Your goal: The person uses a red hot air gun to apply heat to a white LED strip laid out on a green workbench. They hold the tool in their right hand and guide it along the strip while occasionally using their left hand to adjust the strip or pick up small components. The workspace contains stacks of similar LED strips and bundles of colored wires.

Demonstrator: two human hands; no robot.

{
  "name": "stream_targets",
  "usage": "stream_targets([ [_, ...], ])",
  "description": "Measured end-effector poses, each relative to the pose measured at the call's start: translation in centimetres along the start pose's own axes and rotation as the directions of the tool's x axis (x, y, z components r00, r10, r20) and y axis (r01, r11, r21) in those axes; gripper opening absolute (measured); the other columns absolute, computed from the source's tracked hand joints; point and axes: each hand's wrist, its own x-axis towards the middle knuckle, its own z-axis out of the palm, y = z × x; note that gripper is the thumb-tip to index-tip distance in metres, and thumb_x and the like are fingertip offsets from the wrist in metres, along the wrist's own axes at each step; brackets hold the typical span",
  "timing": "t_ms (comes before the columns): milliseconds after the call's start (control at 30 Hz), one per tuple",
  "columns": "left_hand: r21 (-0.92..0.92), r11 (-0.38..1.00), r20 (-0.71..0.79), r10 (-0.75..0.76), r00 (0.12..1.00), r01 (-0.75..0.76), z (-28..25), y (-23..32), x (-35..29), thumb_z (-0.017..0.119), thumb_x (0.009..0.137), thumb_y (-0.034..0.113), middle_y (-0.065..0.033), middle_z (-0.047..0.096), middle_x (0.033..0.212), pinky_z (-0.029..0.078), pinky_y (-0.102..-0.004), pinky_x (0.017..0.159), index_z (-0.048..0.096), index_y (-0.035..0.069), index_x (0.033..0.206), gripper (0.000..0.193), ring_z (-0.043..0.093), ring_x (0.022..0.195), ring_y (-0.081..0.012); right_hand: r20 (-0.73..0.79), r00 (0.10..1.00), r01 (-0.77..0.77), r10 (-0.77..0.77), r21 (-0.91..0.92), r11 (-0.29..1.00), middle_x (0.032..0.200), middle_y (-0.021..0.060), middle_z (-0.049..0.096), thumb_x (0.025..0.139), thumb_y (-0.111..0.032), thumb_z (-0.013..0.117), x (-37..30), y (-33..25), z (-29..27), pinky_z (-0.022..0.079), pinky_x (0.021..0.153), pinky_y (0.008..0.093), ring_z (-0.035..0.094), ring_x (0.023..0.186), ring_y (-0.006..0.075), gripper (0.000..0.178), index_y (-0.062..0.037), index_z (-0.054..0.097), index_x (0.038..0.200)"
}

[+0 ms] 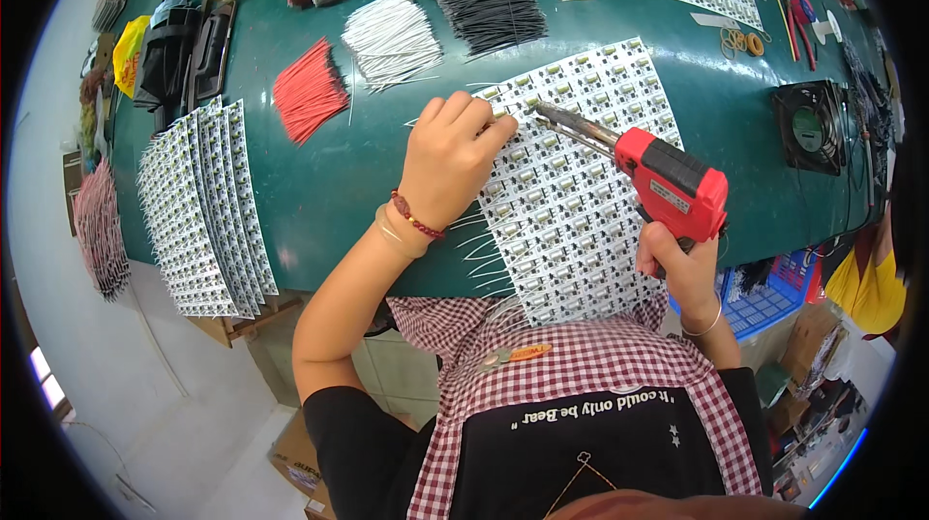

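The left hand is bent over the sheet's upper left edge, thumb and forefinger drawn close together; whether they pinch one of the thin white wires there, I cannot tell. The right hand is wrapped around the handle of a red gun, whose long metal nose points left, its tip beside the left fingertips; contact with the sheet is too fine to make out. The sheet, a white panel of many small boards, lies on the green table, its near end overhanging the edge by the checked apron. It looks light, thin and fairly stiff, likely to crack or lose parts if bent, so the plain rims are the best hold. The gun seems the heavier piece, hard plastic, safest by its handle since the nose may be hot. Loose wires stick out along the sheet's left side, soft and easily snagged by the forearm. The left hand hides part of that edge and the gun covers some of the right. Beyond the far edge lie a black bundle and a white bundle, with a red bundle left of them. Overlapping panels lie far left; a fan stands right, well apart.
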Motion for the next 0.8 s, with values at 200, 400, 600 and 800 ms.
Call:
stream_targets([
  [200, -0.037, 0.999, -0.009, -0.009, 1.000, 0.009, 0.7, -0.4, -0.1, 0.063, 0.066, 0.000, -0.0018, 0.047, 0.069, 0.039, -0.0317, 0.060, 0.067, 0.010, 0.085, 0.022, 0.049, 0.068, -0.0190, 0.034, 0.999, -0.017, 0.019, -0.031, 0.999, 0.057, 0.0048, 0.056, 0.090, -0.008, 0.057, -0.3, 0.3, -0.1, 0.040, 0.044, 0.0235, 0.053, 0.047, 0.0107, 0.015, 0.0009, 0.057, 0.079],
  [400, -0.059, 0.998, -0.009, -0.007, 1.000, 0.007, 0.7, -0.3, 0.1, 0.062, 0.065, -0.002, -0.0028, 0.046, 0.069, 0.040, -0.0321, 0.060, 0.067, 0.009, 0.084, 0.022, 0.049, 0.068, -0.0198, 0.039, 0.999, 0.006, -0.006, -0.021, 1.000, 0.057, 0.0038, 0.055, 0.091, -0.007, 0.056, -0.3, 0.4, -0.1, 0.040, 0.044, 0.0230, 0.052, 0.047, 0.0102, 0.014, 0.0003, 0.056, 0.079],
  [600, -0.075, 0.997, 0.014, 0.009, 1.000, -0.008, 0.4, -0.1, 0.4, 0.062, 0.065, -0.003, -0.0043, 0.046, 0.070, 0.043, -0.0319, 0.062, 0.066, 0.007, 0.084, 0.022, 0.049, 0.068, -0.0205, 0.099, 0.990, -0.092, 0.096, -0.046, 0.995, 0.074, 0.0011, 0.059, 0.085, -0.006, 0.069, -0.5, 1.1, -0.9, 0.045, 0.048, 0.0212, 0.054, 0.055, 0.0060, 0.022, -0.0001, 0.058, 0.103],
  [800, -0.068, 0.997, 0.018, 0.021, 1.000, -0.020, 0.5, -0.1, 0.4, 0.062, 0.064, -0.002, -0.0044, 0.046, 0.071, 0.043, -0.0315, 0.062, 0.065, 0.006, 0.084, 0.022, 0.049, 0.069, -0.0205, 0.016, 1.000, -0.008, 0.008, -0.038, 0.999, 0.059, 0.0039, 0.056, 0.092, -0.009, 0.056, -1.1, 0.7, -0.1, 0.041, 0.046, 0.0235, 0.052, 0.049, 0.0093, 0.015, -0.0002, 0.056, 0.080],
])
